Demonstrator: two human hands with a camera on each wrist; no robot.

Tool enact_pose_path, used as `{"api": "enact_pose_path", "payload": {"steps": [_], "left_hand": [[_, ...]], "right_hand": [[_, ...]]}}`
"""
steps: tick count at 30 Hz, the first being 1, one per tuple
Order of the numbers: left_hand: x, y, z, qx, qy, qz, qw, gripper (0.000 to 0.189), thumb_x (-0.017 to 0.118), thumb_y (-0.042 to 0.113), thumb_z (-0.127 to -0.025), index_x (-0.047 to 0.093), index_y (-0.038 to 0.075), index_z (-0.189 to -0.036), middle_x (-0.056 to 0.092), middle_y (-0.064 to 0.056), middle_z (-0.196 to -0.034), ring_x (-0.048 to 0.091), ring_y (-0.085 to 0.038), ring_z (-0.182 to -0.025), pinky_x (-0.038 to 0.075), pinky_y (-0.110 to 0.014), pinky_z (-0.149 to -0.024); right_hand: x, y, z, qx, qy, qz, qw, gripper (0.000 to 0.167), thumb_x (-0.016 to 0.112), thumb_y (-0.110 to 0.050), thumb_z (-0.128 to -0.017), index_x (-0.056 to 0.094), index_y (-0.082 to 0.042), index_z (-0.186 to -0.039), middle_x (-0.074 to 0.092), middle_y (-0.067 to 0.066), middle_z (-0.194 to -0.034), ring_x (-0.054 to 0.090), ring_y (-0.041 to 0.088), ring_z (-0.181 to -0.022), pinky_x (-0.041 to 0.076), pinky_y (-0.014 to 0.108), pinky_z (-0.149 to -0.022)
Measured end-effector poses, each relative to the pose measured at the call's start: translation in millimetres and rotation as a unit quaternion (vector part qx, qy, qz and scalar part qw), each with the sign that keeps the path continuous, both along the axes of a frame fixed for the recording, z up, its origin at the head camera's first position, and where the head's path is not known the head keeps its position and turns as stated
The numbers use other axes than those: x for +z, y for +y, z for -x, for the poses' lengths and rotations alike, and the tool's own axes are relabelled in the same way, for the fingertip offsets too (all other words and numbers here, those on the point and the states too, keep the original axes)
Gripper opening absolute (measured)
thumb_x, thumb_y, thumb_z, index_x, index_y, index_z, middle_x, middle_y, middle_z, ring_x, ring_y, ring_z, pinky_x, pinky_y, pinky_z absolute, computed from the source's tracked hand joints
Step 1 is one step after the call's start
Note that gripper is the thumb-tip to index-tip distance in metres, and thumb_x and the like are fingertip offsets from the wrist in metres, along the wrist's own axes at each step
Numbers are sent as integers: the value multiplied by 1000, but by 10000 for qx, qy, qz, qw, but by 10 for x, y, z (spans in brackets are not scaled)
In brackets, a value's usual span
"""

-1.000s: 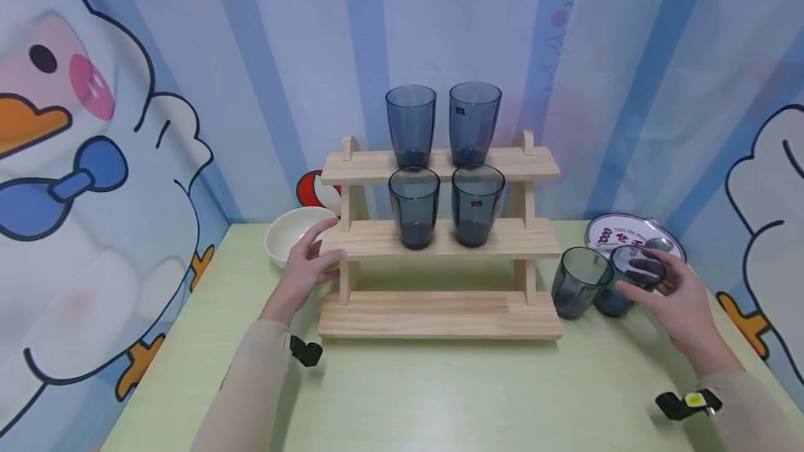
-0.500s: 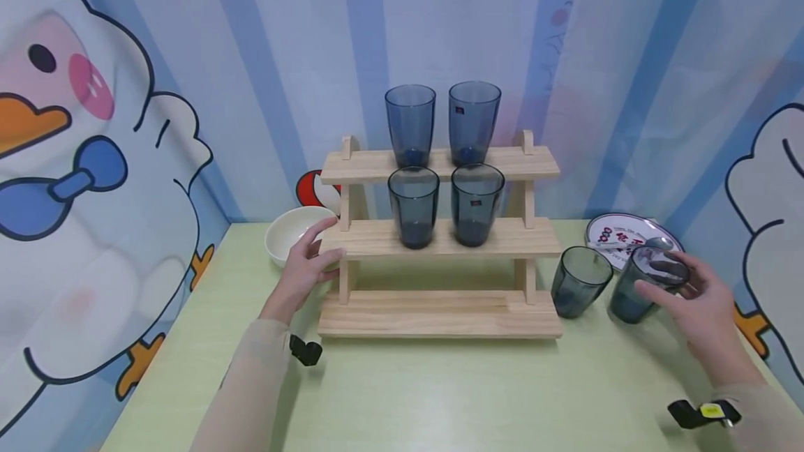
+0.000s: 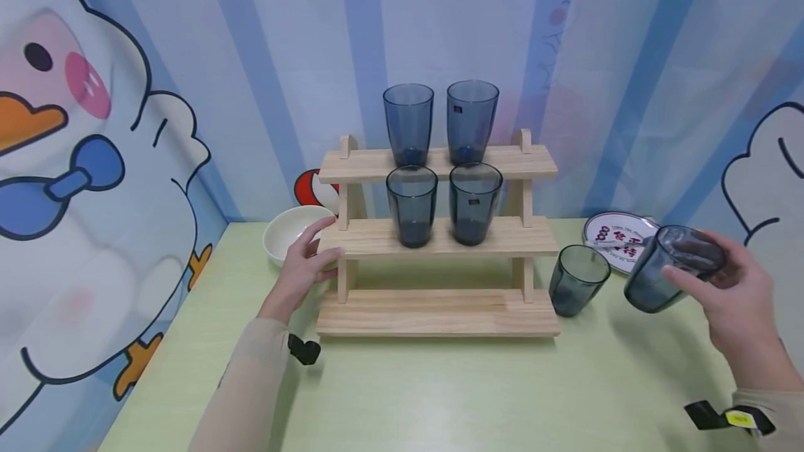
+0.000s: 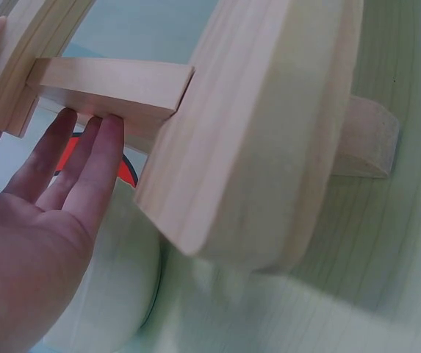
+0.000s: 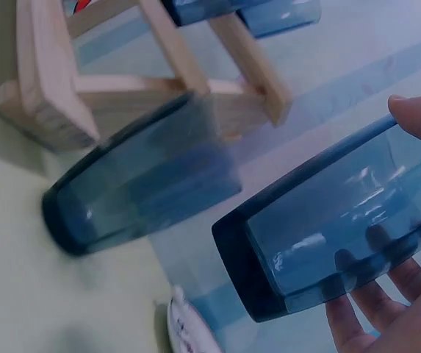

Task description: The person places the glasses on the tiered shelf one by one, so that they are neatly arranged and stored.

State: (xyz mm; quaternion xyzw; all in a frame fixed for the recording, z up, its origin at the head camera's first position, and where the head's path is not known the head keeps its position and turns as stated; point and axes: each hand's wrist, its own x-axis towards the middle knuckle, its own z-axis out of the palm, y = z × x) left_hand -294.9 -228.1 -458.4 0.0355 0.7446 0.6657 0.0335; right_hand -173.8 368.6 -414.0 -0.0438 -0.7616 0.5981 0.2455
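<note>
In the head view, my left hand [image 3: 301,270] holds the left end of the wooden tiered shelf [image 3: 440,323] at its middle board. The left wrist view shows several of its fingertips [image 4: 111,129] against an upright under that board. On the far right, my right hand [image 3: 741,291] grips a blue-grey drinking glass [image 3: 666,270] near its rim; the glass is tilted and off the table. Another drinking glass [image 3: 578,281] stands beside the shelf's right end. Two glasses [image 3: 411,208] are on the middle board, and two more [image 3: 408,124] on the top board.
Behind the right glasses lies an oval white plate [image 3: 618,236] with dark trim and red characters. A white bowl [image 3: 289,232] sits behind my left hand. The light green table [image 3: 427,396] meets a printed blue curtain [image 3: 283,54] at the back.
My right hand has lifted the drinking glass off the table and moved it right, away from the other one, tilting it more. My left hand has stayed on the shelf.
</note>
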Motion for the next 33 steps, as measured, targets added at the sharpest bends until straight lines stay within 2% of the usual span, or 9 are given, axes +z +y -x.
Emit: {"api": "enact_pose_path", "payload": {"steps": [6,12,21,28,33], "left_hand": [[5,4,0,-8,9,-10,10000,66,70,17,-101,43,31,-160,46,-17,-158,52,-41,-137,54,-59,-103],[6,4,-3,12,11,-11,10000,67,70,18,-101,42,32,-161,46,-17,-158,52,-41,-137,54,-59,-103],[0,4,8,53,-47,21,10000,68,71,20,-101,43,33,-161,46,-17,-158,52,-41,-137,54,-58,-103],[-4,0,12,36,-45,33,10000,68,72,21,-101,42,33,-161,46,-17,-158,52,-41,-137,54,-58,-103],[3,4,3,14,-20,-13,10000,68,71,20,-101,42,31,-161,46,-17,-158,53,-41,-137,54,-58,-102]], "right_hand": [[150,-131,-43,517,769,543,9942,68,70,19,-88,55,-11,-148,64,-8,-124,63,1,-106,52,4,-84],[309,-264,-52,1129,1198,904,9822,66,64,26,-86,59,-6,-144,68,-3,-125,66,5,-108,54,8,-85],[489,-499,-41,1760,1334,914,9710,64,62,28,-87,57,1,-144,68,3,-127,67,12,-109,56,12,-85],[597,-703,-38,2310,1337,1144,9569,65,57,31,-86,52,7,-146,69,10,-129,69,17,-112,60,20,-87],[656,-855,-16,2458,1303,1050,9548,66,58,31,-84,53,7,-145,68,10,-129,69,18,-112,60,21,-86]]}}
